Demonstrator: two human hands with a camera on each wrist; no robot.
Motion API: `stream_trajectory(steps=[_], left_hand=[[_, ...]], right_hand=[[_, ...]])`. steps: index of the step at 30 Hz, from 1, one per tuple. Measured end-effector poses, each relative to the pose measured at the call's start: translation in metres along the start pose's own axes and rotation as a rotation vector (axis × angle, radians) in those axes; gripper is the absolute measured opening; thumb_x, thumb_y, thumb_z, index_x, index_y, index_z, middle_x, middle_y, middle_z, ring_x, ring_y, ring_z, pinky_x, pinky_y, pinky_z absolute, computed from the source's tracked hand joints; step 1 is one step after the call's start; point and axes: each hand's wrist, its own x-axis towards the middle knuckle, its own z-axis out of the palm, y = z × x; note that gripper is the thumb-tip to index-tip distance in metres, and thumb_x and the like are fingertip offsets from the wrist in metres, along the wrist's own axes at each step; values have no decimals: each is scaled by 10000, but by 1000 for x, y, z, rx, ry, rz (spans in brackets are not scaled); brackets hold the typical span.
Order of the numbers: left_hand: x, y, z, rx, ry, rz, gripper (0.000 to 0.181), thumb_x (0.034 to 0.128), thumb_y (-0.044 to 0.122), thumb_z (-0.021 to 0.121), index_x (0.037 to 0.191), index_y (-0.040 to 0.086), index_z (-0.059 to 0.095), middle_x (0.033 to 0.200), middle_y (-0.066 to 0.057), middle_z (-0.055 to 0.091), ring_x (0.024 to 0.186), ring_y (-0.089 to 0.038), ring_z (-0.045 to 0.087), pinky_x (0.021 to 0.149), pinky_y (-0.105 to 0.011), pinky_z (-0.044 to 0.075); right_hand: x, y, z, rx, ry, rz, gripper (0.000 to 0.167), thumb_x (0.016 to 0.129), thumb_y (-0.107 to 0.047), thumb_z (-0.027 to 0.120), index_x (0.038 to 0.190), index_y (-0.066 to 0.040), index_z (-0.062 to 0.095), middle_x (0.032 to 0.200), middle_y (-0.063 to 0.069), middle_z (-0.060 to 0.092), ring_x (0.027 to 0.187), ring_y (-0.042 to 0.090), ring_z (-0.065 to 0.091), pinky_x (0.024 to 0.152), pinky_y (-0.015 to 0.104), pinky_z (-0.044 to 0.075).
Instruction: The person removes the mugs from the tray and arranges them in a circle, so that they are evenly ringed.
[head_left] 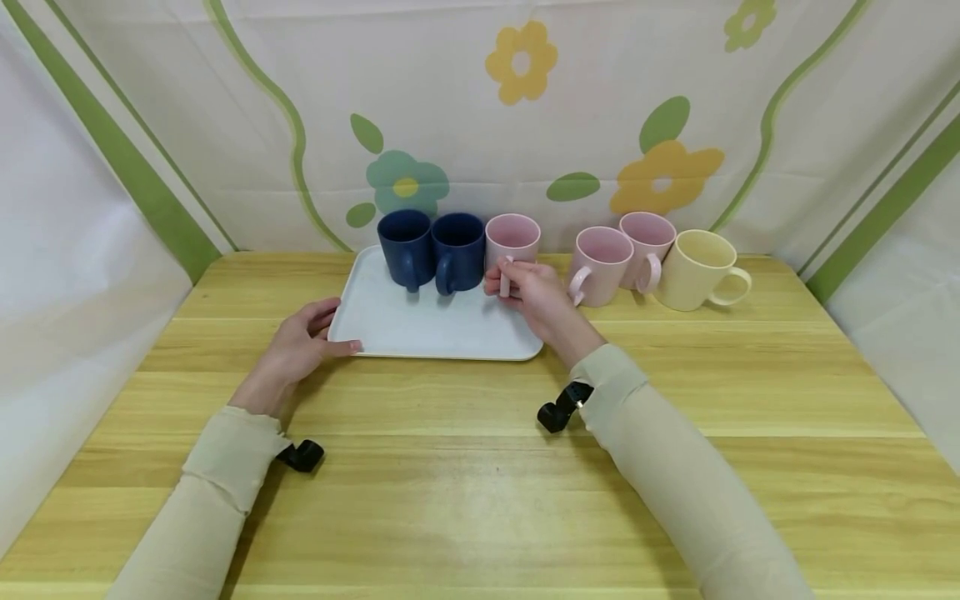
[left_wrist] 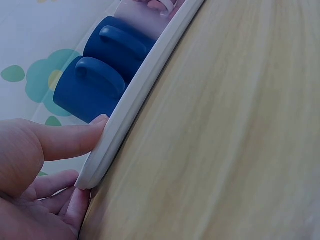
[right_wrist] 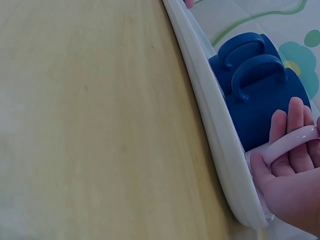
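A white rectangular tray [head_left: 442,329] lies on the wooden table, its left front corner held by my left hand [head_left: 296,343]. In the left wrist view the thumb [left_wrist: 75,140] presses the tray's rim while the other fingers lie around the corner. My right hand [head_left: 543,302] holds a pink mug [head_left: 517,248] by its handle [right_wrist: 292,142], at the tray's back right. The mug stands upright, right beside two dark blue mugs [head_left: 406,246] [head_left: 459,250]. Both blue handles point toward the front. Part of the pink mug is hidden behind my fingers.
Right of the tray stand two more pink mugs [head_left: 603,262] [head_left: 647,242] and a yellow mug [head_left: 693,271], close together. Behind the table [head_left: 480,483] hangs a white flowered cloth [head_left: 450,83]. White cloth also hangs at both sides.
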Motion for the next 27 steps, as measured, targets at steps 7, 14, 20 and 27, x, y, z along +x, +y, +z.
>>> stream_trajectory(steps=[7,14,20,27], left_hand=[[2,-3,1,-15,3,0,1030,931,152,835,1718,122,171,1751,-179,267,1589,-370,331,1305,-519,312],[1,-1,0,-10,1,9,1017,938,152,824,1717,112,170,1738,-188,292,1575,-365,355,1298,-517,326],[1,-1,-2,2,2,9,1028,936,160,829,1717,110,163,1746,-185,277,1580,-378,344,1297,-531,321],[2,-2,-2,5,-8,14,1044,932,177,837,1719,114,154,1751,-182,268,1586,-382,338,1295,-538,320]], right_hand=[[-5,0,1,20,46,-20,391,1123,-236,544,1244,126,628,807,1,711,903,143,696,1022,337,487],[-12,-2,4,65,90,-27,389,1121,-235,547,1249,119,646,901,14,697,895,125,722,965,281,510],[-20,-4,6,80,79,-27,308,1111,-248,569,1074,30,696,910,35,698,896,142,724,962,273,551],[-37,-11,4,8,64,-79,292,1096,-252,601,955,-29,728,938,44,698,914,143,736,995,298,581]])
